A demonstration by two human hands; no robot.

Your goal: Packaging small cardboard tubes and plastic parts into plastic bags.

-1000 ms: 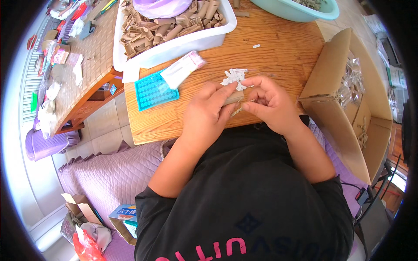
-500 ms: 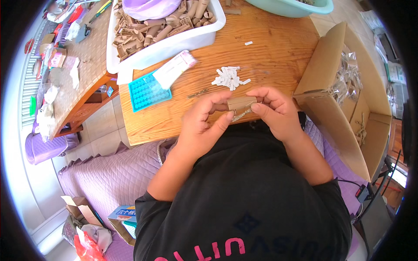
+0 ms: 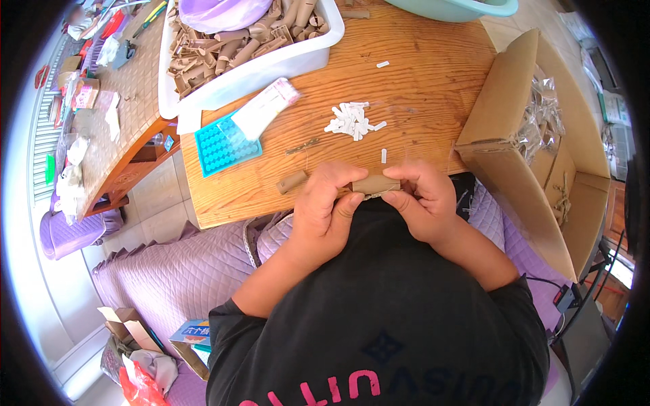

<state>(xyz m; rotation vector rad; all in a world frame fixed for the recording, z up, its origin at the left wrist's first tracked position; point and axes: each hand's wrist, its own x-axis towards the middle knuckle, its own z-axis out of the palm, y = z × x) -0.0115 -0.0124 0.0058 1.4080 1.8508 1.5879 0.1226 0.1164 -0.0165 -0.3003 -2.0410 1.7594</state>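
Note:
A small brown tube-shaped plastic piece [image 3: 376, 183] is held level between both hands at the table's near edge. My left hand [image 3: 323, 206] pinches its left end between thumb and fingers. My right hand [image 3: 426, 201] grips the other end the same way. A thin pale edge or strand shows along its lower side, too small to make out. Left of my left hand lies another brown tube piece [image 3: 292, 181]. One white strip [image 3: 384, 156] lies just beyond my fingers, and a pile of white strips [image 3: 351, 120] lies farther off.
A white tub [image 3: 271, 74] full of brown pieces stands at the back left. Near it are a blue moulded tray [image 3: 230, 162], a white packet [image 3: 265, 111] and thin twisted strands [image 3: 302, 146]. An open cardboard box [image 3: 497, 162] stands at right; a pale green basin [image 3: 467, 8] is behind.
Both hands have drawn slightly nearer to me, and the tube piece is turned, with its strand mostly out of sight. A white strip and a brown piece now show beside my hands.

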